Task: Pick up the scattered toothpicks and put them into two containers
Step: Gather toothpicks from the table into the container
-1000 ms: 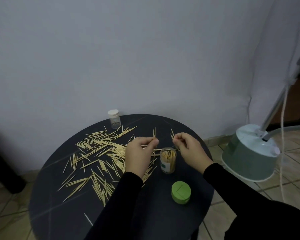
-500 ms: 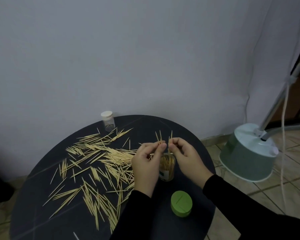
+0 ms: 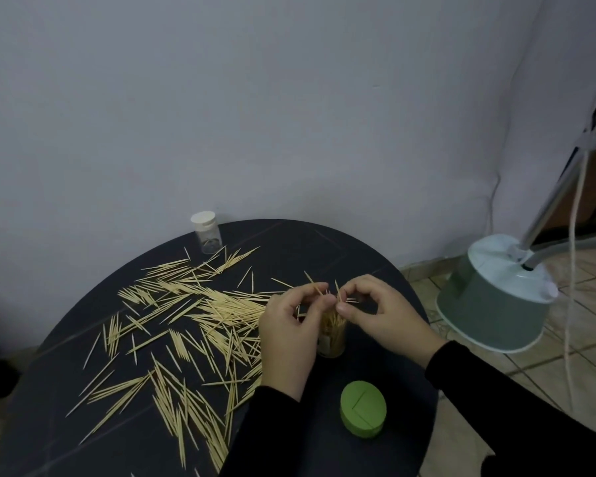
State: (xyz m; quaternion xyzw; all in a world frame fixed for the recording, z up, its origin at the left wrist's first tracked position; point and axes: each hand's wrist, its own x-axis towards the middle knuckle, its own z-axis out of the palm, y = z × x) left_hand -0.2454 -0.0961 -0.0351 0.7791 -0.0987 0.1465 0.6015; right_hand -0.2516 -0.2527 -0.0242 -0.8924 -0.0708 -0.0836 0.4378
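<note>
While our left hand (image 3: pixel 286 333) and right hand (image 3: pixel 382 315) pinch toothpicks (image 3: pixel 329 294) between their fingers (image 3: pixel 324 301), the open jar (image 3: pixel 331 337) stands just below them on the worktop (image 3: pixel 307 246).

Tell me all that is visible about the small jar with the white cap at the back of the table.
The small jar is a clear cylinder, plastic or glass by its look, closed with a white cap. It stands upright near the far edge of the dark round table, close to the wall. Something small and dark lies at its bottom. No hand touches it; scattered toothpicks lie just before it.

Toothpick-strewn (image 3: pixel 186 315) dark round table (image 3: pixel 307 246)
</note>
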